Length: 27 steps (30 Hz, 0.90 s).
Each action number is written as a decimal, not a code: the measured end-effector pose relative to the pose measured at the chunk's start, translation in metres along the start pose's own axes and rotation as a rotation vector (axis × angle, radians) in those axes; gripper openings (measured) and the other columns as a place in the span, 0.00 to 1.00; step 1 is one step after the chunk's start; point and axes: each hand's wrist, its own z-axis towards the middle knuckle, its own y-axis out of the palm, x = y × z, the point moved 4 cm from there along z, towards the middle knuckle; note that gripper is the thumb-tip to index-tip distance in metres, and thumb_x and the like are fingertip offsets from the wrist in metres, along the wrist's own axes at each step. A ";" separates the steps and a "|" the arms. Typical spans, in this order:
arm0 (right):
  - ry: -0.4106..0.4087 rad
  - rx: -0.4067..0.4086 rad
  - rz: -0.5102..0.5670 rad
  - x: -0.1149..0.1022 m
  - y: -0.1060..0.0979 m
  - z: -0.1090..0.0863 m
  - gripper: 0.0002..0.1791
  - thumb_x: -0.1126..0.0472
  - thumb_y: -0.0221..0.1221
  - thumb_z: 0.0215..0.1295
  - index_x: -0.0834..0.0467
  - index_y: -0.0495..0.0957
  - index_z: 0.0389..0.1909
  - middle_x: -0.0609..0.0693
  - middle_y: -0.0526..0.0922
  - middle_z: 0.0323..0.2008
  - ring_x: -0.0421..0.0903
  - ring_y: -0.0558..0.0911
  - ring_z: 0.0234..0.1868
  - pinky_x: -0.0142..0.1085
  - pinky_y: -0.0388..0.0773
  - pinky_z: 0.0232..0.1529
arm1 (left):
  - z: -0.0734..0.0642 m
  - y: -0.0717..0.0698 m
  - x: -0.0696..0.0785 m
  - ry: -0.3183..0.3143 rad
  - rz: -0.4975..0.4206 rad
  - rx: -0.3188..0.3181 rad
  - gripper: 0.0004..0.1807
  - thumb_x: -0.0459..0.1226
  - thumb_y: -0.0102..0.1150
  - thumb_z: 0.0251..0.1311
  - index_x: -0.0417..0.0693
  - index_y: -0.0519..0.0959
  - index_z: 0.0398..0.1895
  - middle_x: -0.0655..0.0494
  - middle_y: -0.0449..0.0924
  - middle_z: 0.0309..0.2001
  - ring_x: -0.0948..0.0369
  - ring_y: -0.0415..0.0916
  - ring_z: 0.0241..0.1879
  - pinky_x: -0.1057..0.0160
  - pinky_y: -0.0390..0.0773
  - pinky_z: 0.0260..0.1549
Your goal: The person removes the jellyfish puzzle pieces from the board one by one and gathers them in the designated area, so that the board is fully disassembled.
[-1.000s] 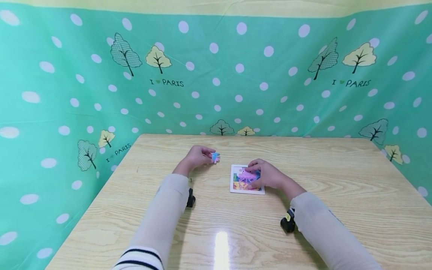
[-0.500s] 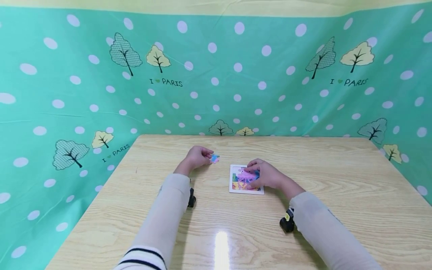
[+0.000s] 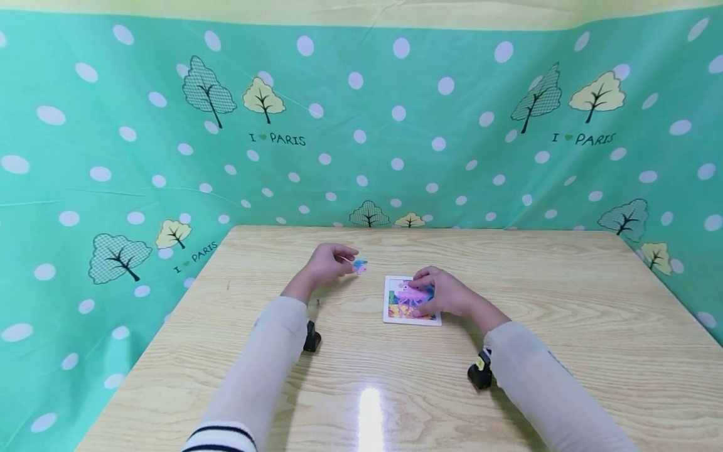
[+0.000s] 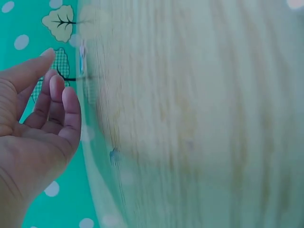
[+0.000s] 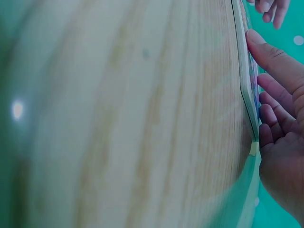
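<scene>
A jigsaw puzzle (image 3: pixel 400 300) in a white frame lies on the table, its picture showing a pink creature over yellow and blue. My right hand (image 3: pixel 445 294) rests on its right side, thumb and fingertips spread across the picture; the right wrist view shows the thumb (image 5: pixel 275 59) at the puzzle's face. To the left, a small blue and pink jigsaw piece (image 3: pixel 360 267) lies on the wood. My left hand (image 3: pixel 330 263) hovers right beside it. In the left wrist view the left hand (image 4: pixel 42 114) has loosely bent fingers with nothing between them.
A pale wooden table (image 3: pixel 536 276) spreads around both hands. Behind it hangs a green dotted curtain (image 3: pixel 361 125) with printed trees. Black wrist cameras (image 3: pixel 480 371) sit under both sleeves, close over the tabletop.
The small jigsaw piece, earlier raised in my left fingers, now lies flat on the table. The left hand has let go of it and drawn slightly back. The right hand stays in place.
</scene>
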 end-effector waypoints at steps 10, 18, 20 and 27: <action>-0.009 -0.004 -0.003 0.002 0.001 0.002 0.36 0.54 0.77 0.47 0.58 0.78 0.59 0.53 0.69 0.61 0.57 0.65 0.65 0.52 0.61 0.66 | -0.012 0.010 0.012 0.069 -0.010 -0.026 0.19 0.30 0.71 0.52 0.41 0.83 0.50 0.50 0.82 0.38 0.57 0.76 0.37 0.64 0.78 0.33; 0.008 -0.003 -0.001 0.001 0.000 0.002 0.35 0.55 0.77 0.46 0.57 0.79 0.59 0.52 0.69 0.61 0.56 0.64 0.66 0.52 0.60 0.67 | -0.018 0.026 0.022 0.096 -0.041 -0.083 0.19 0.30 0.72 0.51 0.39 0.83 0.49 0.50 0.81 0.37 0.57 0.76 0.38 0.64 0.79 0.33; 0.004 -0.004 -0.006 0.001 0.000 0.002 0.35 0.55 0.77 0.46 0.57 0.79 0.59 0.52 0.69 0.61 0.56 0.64 0.65 0.52 0.60 0.67 | -0.019 0.030 0.025 0.103 -0.044 -0.094 0.19 0.30 0.72 0.51 0.39 0.83 0.49 0.50 0.81 0.37 0.57 0.76 0.38 0.64 0.79 0.33; 0.009 -0.005 -0.007 0.000 0.000 0.002 0.36 0.54 0.77 0.46 0.57 0.79 0.59 0.52 0.69 0.61 0.56 0.65 0.65 0.52 0.60 0.67 | -0.023 0.040 0.030 0.097 -0.052 -0.123 0.18 0.31 0.71 0.52 0.41 0.83 0.48 0.49 0.81 0.39 0.57 0.76 0.38 0.61 0.80 0.34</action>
